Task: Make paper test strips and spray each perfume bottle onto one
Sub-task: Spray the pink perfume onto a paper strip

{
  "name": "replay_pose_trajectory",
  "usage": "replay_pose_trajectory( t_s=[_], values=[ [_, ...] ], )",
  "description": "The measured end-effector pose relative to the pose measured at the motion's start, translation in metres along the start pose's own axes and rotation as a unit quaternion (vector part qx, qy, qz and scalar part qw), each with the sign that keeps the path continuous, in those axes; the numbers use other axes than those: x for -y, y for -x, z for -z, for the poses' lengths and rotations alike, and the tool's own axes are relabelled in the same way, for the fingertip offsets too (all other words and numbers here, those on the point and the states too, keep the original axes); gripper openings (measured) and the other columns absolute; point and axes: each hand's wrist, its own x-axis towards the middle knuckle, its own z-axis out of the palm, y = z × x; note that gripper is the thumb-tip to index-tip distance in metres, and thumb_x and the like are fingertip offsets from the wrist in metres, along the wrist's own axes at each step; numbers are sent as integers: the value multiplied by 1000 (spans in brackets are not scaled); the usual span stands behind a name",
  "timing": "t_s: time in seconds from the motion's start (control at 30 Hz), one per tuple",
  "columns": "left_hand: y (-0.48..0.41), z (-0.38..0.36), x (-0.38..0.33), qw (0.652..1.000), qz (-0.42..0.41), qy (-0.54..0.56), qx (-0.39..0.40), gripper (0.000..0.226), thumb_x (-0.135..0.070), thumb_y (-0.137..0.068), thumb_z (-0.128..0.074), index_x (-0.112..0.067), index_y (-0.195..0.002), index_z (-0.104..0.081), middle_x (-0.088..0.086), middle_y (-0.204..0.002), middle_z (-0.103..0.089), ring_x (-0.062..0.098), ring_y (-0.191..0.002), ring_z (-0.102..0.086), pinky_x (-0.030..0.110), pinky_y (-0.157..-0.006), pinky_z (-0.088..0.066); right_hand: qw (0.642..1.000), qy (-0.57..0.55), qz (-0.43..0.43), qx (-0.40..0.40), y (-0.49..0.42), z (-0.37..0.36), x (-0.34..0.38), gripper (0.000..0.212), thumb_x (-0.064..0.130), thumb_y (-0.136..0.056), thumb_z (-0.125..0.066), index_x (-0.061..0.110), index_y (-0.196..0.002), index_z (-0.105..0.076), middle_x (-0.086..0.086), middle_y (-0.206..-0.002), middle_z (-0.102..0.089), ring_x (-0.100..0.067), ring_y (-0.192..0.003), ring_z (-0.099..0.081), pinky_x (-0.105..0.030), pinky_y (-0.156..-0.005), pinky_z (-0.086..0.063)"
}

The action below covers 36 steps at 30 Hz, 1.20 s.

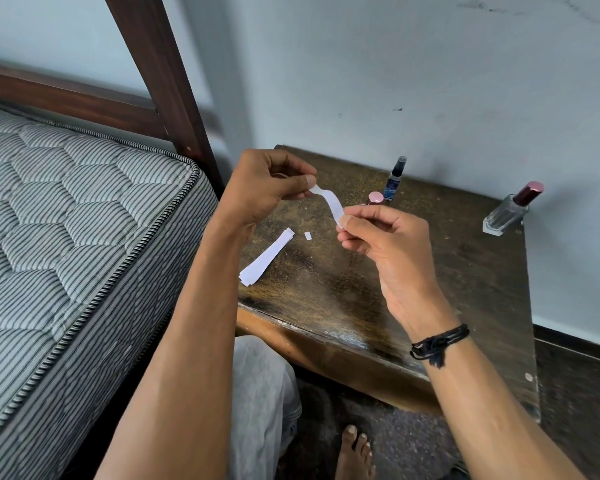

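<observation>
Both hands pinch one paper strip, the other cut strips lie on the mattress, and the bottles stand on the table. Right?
Not quite. The head view shows the other cut strips lying on the table, not the mattress. Otherwise right: left hand and right hand pinch one paper strip, and the bottles stand on the table.

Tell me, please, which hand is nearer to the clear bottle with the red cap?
Right. The right hand is left of the clear bottle; the left hand is farther left, beyond the paper strip both pinch.
</observation>
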Motion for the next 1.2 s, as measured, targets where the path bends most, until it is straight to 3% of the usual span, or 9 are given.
replay_pose_trajectory(
  t_s=[0.33, 0.53, 0.73, 0.9, 1.2],
  values=[
    [1, 0, 2, 1000, 11, 3, -17, 10, 2, -83, -77, -4, -91, -74, 12, -83, -74, 18, -75, -73, 22, -75, -61, 1000, -10, 3, 7, 0, 1, 2, 9, -5, -86, -76, 2, -91, -79, -13, -79, -76, -22, -71, -70, -26, -68, -59],
    [4, -1, -7, 996, 21, 88, -21, 14, 1, -82, -78, 0, -95, -74, 10, -84, -74, 15, -73, -72, 20, -71, -57, 998, 60, -36, 2, -4, 3, -6, 8, -6, -86, -75, 2, -88, -78, -15, -79, -77, -20, -69, -71, -26, -68, -60],
    [6, -3, -10, 996, 16, 91, 11, 13, 2, -81, -78, -2, -92, -75, 10, -85, -75, 16, -73, -71, 21, -72, -58, 992, 115, -56, -5, -6, 4, -12, 9, -2, -87, -77, 7, -87, -78, -10, -79, -78, -18, -70, -73, -27, -72, -63],
    [5, 0, -7, 997, 11, 77, 3, 14, 2, -81, -78, 0, -95, -74, 11, -84, -75, 15, -73, -72, 21, -72, -58, 996, 90, -7, 6, -2, 0, -6, 9, -3, -88, -75, 6, -88, -78, -12, -80, -77, -20, -71, -73, -27, -71, -61],
    [0, -5, 4, 998, 5, -46, 39, 13, 2, -83, -77, 0, -95, -74, 13, -86, -74, 8, -68, -71, 20, -71, -59, 997, 22, 71, 12, 1, -4, -4, 6, -2, -88, -76, 0, -93, -77, -9, -78, -76, -19, -70, -70, -25, -68, -58]
  ],
)
